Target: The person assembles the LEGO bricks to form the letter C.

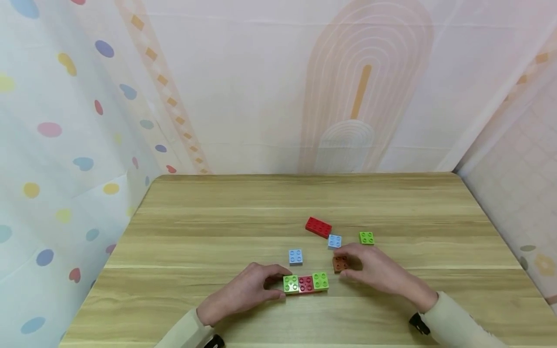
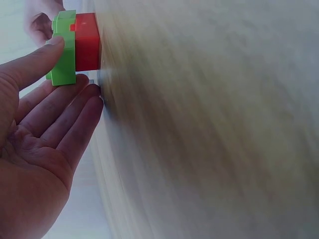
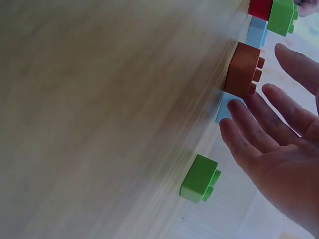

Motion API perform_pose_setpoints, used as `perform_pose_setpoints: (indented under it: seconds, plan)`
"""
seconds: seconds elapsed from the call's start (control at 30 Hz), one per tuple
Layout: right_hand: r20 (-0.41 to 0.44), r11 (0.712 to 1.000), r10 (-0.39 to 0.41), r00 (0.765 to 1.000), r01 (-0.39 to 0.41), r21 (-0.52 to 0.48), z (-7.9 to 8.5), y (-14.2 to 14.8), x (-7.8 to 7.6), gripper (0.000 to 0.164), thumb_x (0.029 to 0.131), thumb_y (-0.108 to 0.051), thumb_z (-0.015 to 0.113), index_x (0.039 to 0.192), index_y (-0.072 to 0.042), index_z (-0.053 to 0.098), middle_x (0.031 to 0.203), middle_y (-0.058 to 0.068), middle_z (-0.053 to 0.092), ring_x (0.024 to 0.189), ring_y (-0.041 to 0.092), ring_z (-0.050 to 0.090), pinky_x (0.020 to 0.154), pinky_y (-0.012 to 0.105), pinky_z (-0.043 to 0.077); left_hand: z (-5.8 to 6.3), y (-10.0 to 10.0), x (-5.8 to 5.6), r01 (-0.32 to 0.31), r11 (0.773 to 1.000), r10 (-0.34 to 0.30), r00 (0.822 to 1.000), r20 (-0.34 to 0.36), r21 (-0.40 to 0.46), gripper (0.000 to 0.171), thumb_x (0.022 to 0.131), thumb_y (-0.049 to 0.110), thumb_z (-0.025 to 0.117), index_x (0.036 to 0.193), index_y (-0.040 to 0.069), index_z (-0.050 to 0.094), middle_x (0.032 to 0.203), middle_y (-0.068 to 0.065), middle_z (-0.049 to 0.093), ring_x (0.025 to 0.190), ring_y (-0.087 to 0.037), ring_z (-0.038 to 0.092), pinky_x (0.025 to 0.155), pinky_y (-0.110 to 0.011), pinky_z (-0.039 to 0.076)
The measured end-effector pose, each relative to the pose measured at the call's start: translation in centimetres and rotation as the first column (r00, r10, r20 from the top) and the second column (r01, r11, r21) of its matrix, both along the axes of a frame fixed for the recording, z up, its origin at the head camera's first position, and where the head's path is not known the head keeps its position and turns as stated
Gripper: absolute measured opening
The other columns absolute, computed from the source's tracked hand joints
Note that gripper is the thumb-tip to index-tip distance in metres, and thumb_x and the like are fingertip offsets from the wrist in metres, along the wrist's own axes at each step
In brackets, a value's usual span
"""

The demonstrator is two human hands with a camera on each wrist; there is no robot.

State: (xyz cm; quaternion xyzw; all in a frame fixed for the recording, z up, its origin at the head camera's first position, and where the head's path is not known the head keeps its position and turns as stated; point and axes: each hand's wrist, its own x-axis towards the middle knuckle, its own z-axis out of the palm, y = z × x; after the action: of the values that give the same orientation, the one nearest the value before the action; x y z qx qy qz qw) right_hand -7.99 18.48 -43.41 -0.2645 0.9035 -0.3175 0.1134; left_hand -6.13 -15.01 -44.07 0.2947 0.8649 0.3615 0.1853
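Note:
My left hand point(image 1: 245, 292) holds the near end of a small toy-brick build between thumb and fingers, at its left green brick point(image 1: 290, 284). That build has a red brick point(image 1: 306, 284) below, with its studs showing between the left green brick and another green brick point(image 1: 320, 281). My right hand point(image 1: 378, 270) is spread around a brown four-stud brick point(image 1: 341, 264). In the right wrist view a gap shows between its thumb and the brown brick point(image 3: 243, 69); the fingertips are close beside it, and contact is hard to tell.
On the wooden table point(image 1: 196, 222) lie a light blue brick point(image 1: 295, 257) behind the build, a second light blue brick point(image 1: 334, 241), a long red brick point(image 1: 318, 227) and a loose green brick point(image 1: 367, 238) beyond my right hand. Patterned cloth point(image 1: 243, 96) hangs behind the table.

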Motion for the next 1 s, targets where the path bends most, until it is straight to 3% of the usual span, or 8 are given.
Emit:
perform_pose_setpoints:
  seconds: [0.27,0.57,1.0]
  plan:
    - [0.017,0.999,-0.034,0.999,0.033,0.035,0.0,0.0,-0.4,0.049,0.091,-0.023,0.082,0.133,-0.005,0.066,0.133,0.011,0.068,0.127,0.034,0.06,0.106,0.054,0.049,0.1,0.2,0.1,-0.004,1.0,0.004,1.0,-0.001,0.008,0.038,0.091,0.021,0.081,0.127,0.012,0.07,0.121,0.0,0.074,0.108,-0.007,0.067,0.095,-0.03,0.056]
    - [-0.013,0.999,-0.02,1.0,0.02,0.05,0.2,0.0,-0.4,0.036,0.091,-0.018,0.081,0.124,-0.007,0.071,0.124,0.008,0.072,0.12,0.033,0.064,0.101,0.053,0.053,0.2,0.4,0.1,-0.014,1.0,0.014,1.0,0.008,-0.004,0.038,0.093,0.021,0.08,0.129,0.012,0.07,0.123,-0.001,0.073,0.108,-0.007,0.066,0.094,-0.03,0.056]
    - [-0.053,0.999,-0.046,0.998,0.046,0.003,0.7,0.5,0.1,0.031,0.092,-0.017,0.08,0.123,-0.012,0.073,0.119,0.001,0.073,0.112,0.025,0.068,0.094,0.048,0.058,0.3,1.0,-0.2,-0.008,1.0,0.009,1.0,0.03,-0.028,0.039,0.095,0.023,0.078,0.131,0.012,0.069,0.124,0.001,0.072,0.106,-0.004,0.064,0.094,-0.029,0.055]
